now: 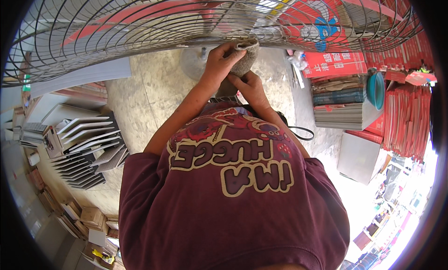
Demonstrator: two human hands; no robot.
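A large standing fan spans the top of the view, its dark wire guard (154,46) curving across with red blades (130,21) behind it. A folded grey-brown cloth (247,57) lies against the lower rim of the guard. My left hand (221,63) grips the cloth's left side, thumb on top, close to the wires. Just below and to the right, my right hand (252,89) is closed on the cloth's lower end. Fingers behind the cloth are partly hidden. Below the guard shows the fan's round grey base (191,60).
On the left, tile samples (88,144) stand in a slotted rack. Stacked boxes (340,104), a teal basin (375,91) and red cartons (406,120) line the right side. A black loop (303,133) sticks out beside my right arm. Concrete floor (149,88) lies beneath.
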